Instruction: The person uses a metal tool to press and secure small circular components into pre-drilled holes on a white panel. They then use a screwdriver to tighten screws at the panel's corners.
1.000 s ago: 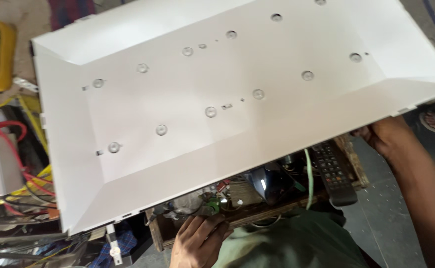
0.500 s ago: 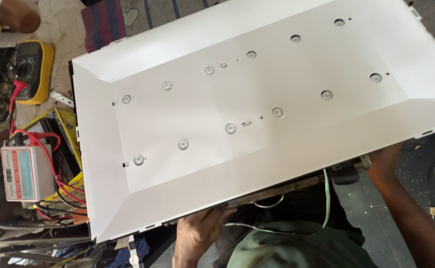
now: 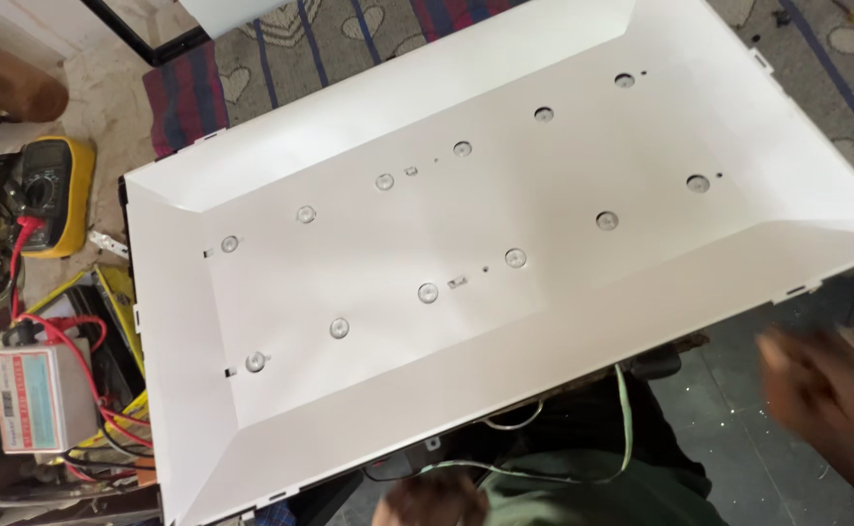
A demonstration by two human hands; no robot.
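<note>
So, white backlight panel [image 3: 505,263] now slid up and right versus half second ago, covers near edge of cluttered floor, overlapping striped rug [image 3: 252,58]. Right hand [image 3: 826,390] off panel's near right edge, blurred, fingers can't tell. Left hand [image 3: 432,499] under near edge, grip hidden. Multimeter [image 3: 52,190] more exposed at left.

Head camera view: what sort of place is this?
Probably an electronics repair workshop on a floor: a large white backlight panel dotted with round lenses, a yellow multimeter and a small grey box with red leads beside it.
</note>
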